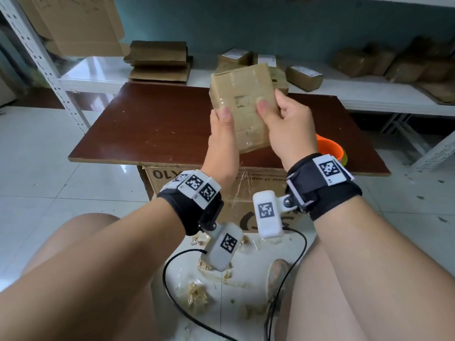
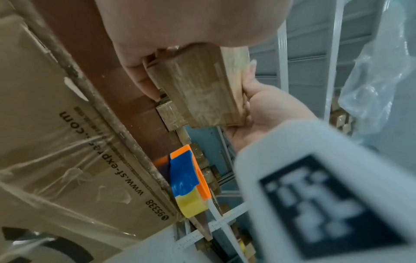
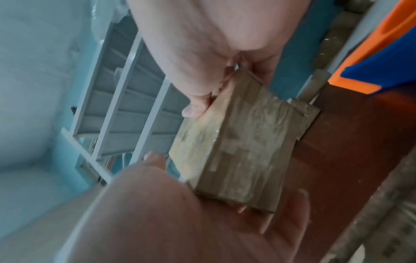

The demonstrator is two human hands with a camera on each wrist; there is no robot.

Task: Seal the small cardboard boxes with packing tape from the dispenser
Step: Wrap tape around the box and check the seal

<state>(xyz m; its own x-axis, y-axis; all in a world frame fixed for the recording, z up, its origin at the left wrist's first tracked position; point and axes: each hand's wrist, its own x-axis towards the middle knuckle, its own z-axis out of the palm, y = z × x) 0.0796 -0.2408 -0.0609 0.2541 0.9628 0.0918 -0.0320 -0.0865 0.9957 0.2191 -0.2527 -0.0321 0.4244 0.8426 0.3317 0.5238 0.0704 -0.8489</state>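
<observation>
Hands [image 1: 221, 134] raised, clasping box [image 1: 242, 104]

Tape dispenser [image 1: 331, 150]: we see only an orange edge at four o'clock, behind the right hand [image 1: 286, 130].
Shelf parcels [image 1: 305, 77]: labels unreadable.

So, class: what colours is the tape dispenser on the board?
Orange body with a blue panel on the tape dispenser; the left wrist view shows it best.

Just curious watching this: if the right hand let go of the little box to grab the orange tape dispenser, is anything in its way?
Nothing visible. The tape dispenser sits on the brown board right beside the right hand, which grips the small box with the left hand.
</observation>
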